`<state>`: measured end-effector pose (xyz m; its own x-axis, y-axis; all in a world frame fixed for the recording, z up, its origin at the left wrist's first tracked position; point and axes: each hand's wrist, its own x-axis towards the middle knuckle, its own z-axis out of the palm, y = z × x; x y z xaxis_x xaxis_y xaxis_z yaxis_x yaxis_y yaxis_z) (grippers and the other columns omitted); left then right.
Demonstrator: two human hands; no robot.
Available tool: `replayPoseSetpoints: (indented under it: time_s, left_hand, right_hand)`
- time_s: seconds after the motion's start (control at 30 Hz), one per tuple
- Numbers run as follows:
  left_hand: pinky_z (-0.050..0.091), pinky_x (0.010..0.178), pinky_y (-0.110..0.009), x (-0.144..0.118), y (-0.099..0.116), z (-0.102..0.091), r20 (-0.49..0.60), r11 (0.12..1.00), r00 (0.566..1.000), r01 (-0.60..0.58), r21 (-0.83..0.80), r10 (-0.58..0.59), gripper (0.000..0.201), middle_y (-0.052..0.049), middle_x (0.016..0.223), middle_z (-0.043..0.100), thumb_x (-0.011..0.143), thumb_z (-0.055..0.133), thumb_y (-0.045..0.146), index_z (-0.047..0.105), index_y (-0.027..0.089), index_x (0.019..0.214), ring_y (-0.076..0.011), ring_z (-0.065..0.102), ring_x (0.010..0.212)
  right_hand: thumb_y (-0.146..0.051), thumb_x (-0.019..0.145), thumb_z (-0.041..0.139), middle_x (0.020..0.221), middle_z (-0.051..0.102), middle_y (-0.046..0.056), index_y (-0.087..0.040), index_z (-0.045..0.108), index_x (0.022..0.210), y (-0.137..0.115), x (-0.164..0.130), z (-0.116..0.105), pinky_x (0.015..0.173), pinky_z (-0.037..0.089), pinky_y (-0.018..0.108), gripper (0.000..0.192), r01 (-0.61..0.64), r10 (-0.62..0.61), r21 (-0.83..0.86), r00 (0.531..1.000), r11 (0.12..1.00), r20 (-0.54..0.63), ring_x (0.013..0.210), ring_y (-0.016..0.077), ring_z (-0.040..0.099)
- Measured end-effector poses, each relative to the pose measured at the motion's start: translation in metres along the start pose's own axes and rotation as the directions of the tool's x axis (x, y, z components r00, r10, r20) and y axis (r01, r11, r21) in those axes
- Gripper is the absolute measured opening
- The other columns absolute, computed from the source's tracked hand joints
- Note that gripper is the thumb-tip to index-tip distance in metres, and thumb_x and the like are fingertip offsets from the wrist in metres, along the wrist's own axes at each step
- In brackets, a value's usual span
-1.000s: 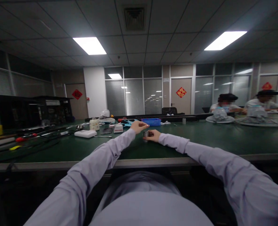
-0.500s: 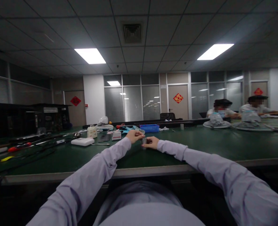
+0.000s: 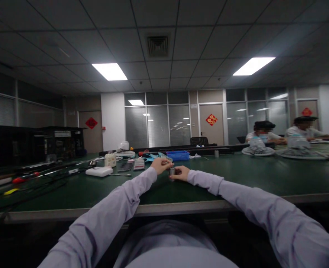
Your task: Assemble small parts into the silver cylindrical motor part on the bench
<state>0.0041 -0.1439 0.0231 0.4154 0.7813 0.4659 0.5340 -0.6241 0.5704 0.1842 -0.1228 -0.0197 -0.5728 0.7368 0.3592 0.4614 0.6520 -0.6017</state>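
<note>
One head-worn camera looks forward from close above the wearer's pale lavender fabric sleeves (image 3: 105, 219), facing across the dark green flat tabletop (image 3: 250, 178) toward a grey-blinded glass partition (image 3: 157, 126) well beyond.

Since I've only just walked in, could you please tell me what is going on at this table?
The person's right hand holds a small grey cylinder upright at the green table. The left hand is at its top; whether it grips anything is too small to tell. A blue tray stands beyond the hands.
</note>
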Motion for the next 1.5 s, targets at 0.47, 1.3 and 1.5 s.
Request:
replayPoseSetpoints:
  time_s: [0.47, 1.3, 1.5]
  left_hand:
    - [0.053, 0.078, -0.037, -0.003, 0.006, -0.001, 0.031, 0.999, 0.999, -0.041, 0.03, 0.04, 0.022, -0.005, 0.098, 0.065, 0.089, 0.055, 0.032, 0.061, 0.013, 0.099, -0.0172, 0.063, 0.086]
    - [0.054, 0.073, -0.034, -0.029, -0.028, -0.042, 0.22, 0.98, 0.975, -0.012, 0.197, -0.032, 0.022, -0.005, 0.097, 0.064, 0.089, 0.057, 0.031, 0.061, 0.012, 0.099, -0.0166, 0.063, 0.082]
    - [0.054, 0.073, -0.034, -0.028, -0.035, -0.032, 0.363, 0.966, 0.928, -0.008, 0.259, -0.089, 0.022, -0.004, 0.095, 0.065, 0.089, 0.057, 0.031, 0.061, 0.012, 0.099, -0.0163, 0.063, 0.082]
  right_hand:
    - [-0.03, 0.09, 0.056, 0.102, 0.062, 0.005, -0.013, 0.059, 0.106, 0.0, -0.001, -0.001, 0.077, 0.054, 0.036, 0.024, 0.015, -0.015, -0.059, 1.0, 0.998, 0.003, 0.087, 0.0172, 0.062]
    - [-0.029, 0.09, 0.057, 0.106, 0.062, 0.006, -0.013, 0.058, 0.108, -0.006, -0.004, -0.002, 0.079, 0.053, 0.038, 0.024, 0.014, -0.015, 0.033, 1.0, 0.999, 0.024, 0.091, 0.0181, 0.062]
    - [-0.028, 0.09, 0.057, 0.107, 0.062, 0.007, -0.013, 0.058, 0.109, -0.004, -0.003, -0.001, 0.08, 0.053, 0.039, 0.025, 0.01, -0.011, 0.053, 1.0, 0.999, 0.022, 0.093, 0.0185, 0.062]
